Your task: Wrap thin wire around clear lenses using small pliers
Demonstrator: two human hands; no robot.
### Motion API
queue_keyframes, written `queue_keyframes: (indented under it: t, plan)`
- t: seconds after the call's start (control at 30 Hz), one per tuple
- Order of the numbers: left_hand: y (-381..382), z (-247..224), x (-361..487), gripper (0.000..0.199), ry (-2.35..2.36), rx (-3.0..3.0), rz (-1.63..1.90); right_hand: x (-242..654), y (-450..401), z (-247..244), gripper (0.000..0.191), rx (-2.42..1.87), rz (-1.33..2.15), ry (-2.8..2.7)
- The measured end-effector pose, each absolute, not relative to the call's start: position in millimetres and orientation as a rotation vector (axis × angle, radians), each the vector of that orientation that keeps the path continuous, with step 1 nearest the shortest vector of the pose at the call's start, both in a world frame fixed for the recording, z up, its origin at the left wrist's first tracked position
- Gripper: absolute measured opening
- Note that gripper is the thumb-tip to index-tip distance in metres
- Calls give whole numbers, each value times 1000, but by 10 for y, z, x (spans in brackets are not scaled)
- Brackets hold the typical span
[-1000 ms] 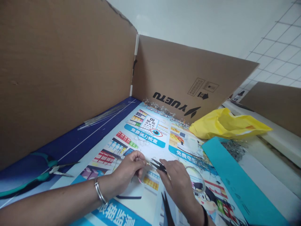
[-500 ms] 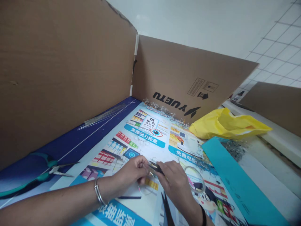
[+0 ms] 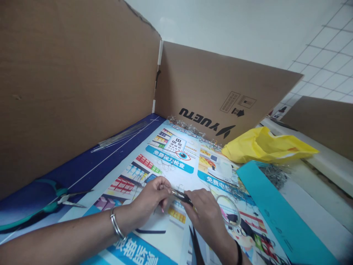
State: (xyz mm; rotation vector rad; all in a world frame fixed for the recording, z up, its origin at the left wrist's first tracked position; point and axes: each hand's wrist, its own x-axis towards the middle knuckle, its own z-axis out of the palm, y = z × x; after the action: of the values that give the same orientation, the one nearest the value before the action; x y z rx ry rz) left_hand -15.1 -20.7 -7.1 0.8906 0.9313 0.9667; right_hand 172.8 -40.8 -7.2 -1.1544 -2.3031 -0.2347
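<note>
- Pinching 1 wire pc: L hand, thumb vs fingers, approx mid-worktop, over 1 printed poster.
- R hand: wrapped round 1 pr black pliers, tips at L fingertips; can't tell if jaws bite wire.
- Wire pc looks thin, shiny; only a short bit shows, rest hidden by fingers, shape unclear.
- 1 pr teal-handled pliers, jaws apart, left edge.
- 1 black pointed tool, near edge, partly out of view.
- 1 wire coil, round, just right of R hand.
- 1 bundle straight wires, left edge twd far corner, too many to count.
- Bent wires, uncountable, along far edge.
- 1 teal box, right edge, w/ 1 wire heap.
- 1 yellow bag, far-right corner.
- 2 cardboard panels, upright, left + far edges.
</note>
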Motion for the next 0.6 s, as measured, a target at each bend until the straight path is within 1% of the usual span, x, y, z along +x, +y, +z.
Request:
queue_keyframes:
  t: [0.3, 0.6]
  plan:
    - [-214, -97, -151, 11, 936, 905, 979, 1724, -408, -77, 18, -1178, -251, -2332]
    - [-189, -56, -168, 14, 965, 837, 1054, 1736, -401, -89, 18, -1216, -231, -2320]
